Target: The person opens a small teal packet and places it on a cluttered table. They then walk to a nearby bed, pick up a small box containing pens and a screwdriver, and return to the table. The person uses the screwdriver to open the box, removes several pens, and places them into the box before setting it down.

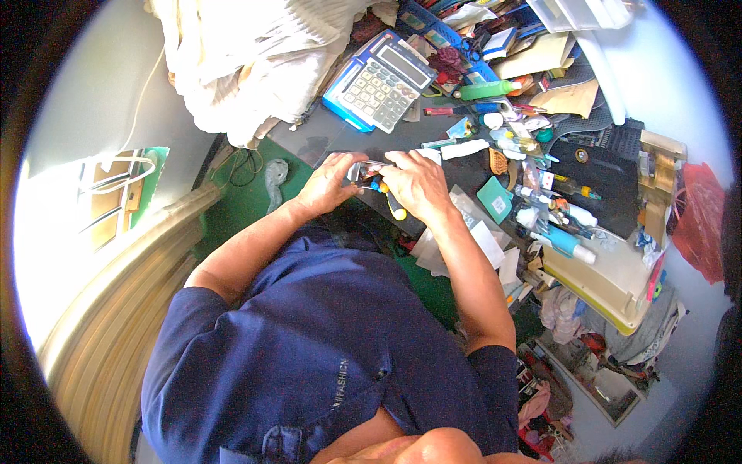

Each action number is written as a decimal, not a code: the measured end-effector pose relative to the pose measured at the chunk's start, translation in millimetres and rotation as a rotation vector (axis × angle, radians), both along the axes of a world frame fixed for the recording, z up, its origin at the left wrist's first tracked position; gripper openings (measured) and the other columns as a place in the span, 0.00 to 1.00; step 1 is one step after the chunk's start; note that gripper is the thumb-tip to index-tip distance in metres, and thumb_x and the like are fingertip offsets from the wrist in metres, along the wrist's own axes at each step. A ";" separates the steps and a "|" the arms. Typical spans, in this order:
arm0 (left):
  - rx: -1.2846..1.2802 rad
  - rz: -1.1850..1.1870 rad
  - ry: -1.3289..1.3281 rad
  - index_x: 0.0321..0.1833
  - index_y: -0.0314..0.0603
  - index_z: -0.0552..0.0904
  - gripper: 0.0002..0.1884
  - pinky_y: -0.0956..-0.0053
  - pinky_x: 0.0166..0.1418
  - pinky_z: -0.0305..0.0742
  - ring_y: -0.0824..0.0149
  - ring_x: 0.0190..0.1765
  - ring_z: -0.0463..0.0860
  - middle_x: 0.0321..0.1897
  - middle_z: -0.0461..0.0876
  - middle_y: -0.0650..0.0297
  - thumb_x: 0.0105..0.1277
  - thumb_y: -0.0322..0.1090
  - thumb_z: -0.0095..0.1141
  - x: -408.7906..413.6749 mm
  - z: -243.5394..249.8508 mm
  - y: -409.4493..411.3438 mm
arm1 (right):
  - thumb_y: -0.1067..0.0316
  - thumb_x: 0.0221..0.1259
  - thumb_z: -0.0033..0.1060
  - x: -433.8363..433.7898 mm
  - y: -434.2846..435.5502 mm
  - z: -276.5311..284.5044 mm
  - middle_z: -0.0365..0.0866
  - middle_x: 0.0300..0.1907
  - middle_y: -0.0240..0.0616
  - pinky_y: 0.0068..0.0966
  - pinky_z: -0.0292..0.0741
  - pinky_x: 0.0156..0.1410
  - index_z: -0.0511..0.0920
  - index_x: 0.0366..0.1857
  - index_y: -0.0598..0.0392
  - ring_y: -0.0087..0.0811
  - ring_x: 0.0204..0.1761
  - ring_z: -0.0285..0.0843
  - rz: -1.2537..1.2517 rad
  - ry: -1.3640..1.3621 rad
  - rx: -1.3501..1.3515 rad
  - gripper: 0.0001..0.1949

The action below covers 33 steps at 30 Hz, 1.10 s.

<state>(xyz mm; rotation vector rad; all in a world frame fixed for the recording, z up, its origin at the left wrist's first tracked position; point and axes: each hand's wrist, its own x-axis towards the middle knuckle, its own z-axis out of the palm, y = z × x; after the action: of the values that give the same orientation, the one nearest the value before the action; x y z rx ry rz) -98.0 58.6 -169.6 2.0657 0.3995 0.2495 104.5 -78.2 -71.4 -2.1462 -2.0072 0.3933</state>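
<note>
Near the front edge of a dark desk, my left hand (pixel 331 184) grips the left side of a small clear plastic container (pixel 365 171) with small coloured items in it; whether it is a box or a bag I cannot tell. On its other side, my right hand (pixel 416 181) has its fingers bent over the rim. Below the right fingers is a black and yellow handle (pixel 396 206), with small blue and orange pieces beside it. The fingers partly hide these things. Beyond the hands lies a large calculator (pixel 385 81) on a blue box.
White cloth (pixel 249 64) is heaped at the back left. Bottles, pens, a green tube (pixel 487 90), a wooden comb or brush (pixel 497 161) and a teal card (pixel 495 198) crowd the right. Plastic bags and papers (pixel 464 232) hang over the near edge. A blue basket (pixel 446 35) stands behind.
</note>
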 end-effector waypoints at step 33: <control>-0.103 -0.036 -0.033 0.75 0.45 0.77 0.38 0.51 0.80 0.74 0.44 0.74 0.79 0.70 0.83 0.53 0.59 0.26 0.77 1.7 -3.7 4.9 | 0.67 0.63 0.68 -2.7 3.3 -23.0 0.90 0.53 0.40 0.44 0.86 0.57 0.88 0.37 0.54 0.46 0.53 0.89 -0.003 0.105 0.023 0.05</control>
<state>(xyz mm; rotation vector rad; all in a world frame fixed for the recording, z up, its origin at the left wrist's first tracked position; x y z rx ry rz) -96.4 63.5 -173.3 1.9630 0.3482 0.2361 101.8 -74.9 -94.4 -2.0691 -1.9417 0.4698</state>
